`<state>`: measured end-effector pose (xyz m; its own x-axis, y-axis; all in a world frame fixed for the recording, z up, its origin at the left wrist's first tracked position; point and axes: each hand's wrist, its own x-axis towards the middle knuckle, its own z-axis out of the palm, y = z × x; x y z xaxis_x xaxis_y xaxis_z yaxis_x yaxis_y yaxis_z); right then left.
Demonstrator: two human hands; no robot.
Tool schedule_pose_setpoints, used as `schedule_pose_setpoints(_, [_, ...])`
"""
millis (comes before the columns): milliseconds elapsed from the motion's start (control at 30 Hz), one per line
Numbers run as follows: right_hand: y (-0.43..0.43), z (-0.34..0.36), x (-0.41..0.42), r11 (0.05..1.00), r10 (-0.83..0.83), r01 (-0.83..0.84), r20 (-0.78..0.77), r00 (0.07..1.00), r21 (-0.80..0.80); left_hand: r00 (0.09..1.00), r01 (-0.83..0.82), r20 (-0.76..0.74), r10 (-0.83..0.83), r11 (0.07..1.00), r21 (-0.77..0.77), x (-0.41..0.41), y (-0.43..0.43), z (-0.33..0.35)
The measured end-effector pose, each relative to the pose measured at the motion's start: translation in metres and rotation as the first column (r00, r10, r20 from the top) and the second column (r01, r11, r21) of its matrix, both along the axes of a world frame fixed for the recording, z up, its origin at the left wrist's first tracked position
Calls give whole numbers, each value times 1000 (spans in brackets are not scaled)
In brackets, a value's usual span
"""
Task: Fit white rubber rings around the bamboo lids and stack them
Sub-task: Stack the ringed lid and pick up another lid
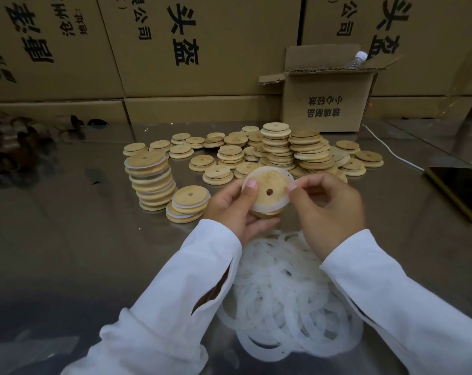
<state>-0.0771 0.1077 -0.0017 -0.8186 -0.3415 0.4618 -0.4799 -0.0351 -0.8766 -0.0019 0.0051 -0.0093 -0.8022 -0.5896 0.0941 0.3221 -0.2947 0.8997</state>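
Carton (327, 104) w/ bottle (358, 59) inside; lids (278, 147) on table (94, 239).

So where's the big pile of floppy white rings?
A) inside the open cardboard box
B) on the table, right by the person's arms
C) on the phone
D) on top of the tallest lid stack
B: the pile of white rings lies on the table, just nearer the camera than the left hand gripping a lid and the right hand pinching its ring.

small open carton (326, 104) printed "玻璃制品 小心轻放", big cartons (202, 77) "头盔"
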Motion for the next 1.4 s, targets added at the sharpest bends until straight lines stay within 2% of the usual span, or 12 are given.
schedule_pose_setpoints(167, [2,2,-6,999,1,-1,19,1000,46,993,71,100,-60,991,-112,3,-1,-3])
schedule_pose_setpoints(367, [5,4,-1,985,98,-86,-79,992,147,984,47,175,-10,977,-209,4,-1,-3])
schedule_pose_setpoints(667, [8,14,-6,985,114,-119,44,993,128,994,-16,98,49,949,-314,7,-6,2])
schedule_pose_setpoints(900, [7,17,-2,986,145,-146,18,989,84,998,-9,53,16,992,-130,5,-8,2])
schedule_pose_setpoints(1033, [9,11,-2,990,137,-138,23,990,24,996,-9,87,20,993,-121,5,-3,0])
schedule_pose_setpoints(1400, [3,-1,-3,998,6,-2,-62,998,70,994,-81,71,86,994,-69,2,-2,3])
